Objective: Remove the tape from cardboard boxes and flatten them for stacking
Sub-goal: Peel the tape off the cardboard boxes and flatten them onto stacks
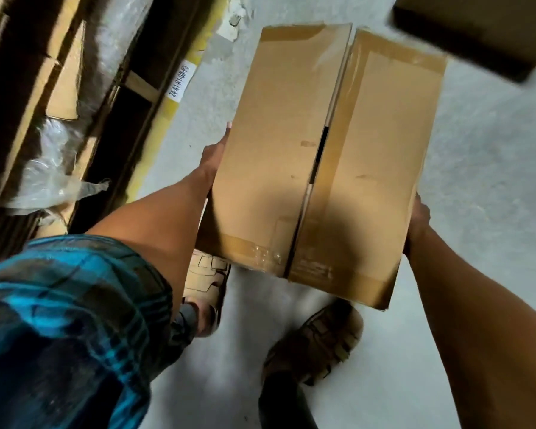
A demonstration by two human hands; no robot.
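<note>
I hold a brown cardboard box (319,162) in front of me above the floor, its two top flaps meeting along a middle seam with a narrow dark gap. Strips of brown and clear tape (260,250) cross its near edge and far corners. My left hand (214,156) presses against the box's left side, thumb up along the edge. My right hand (418,221) grips the right side near the near corner, its fingers hidden behind the box.
A rack (84,97) with stacked cardboard and plastic wrap runs along the left, with a yellow floor line (167,109) beside it. A dark box (483,29) sits at the top right. My two feet in sandals (316,339) stand on the pale concrete floor (492,168).
</note>
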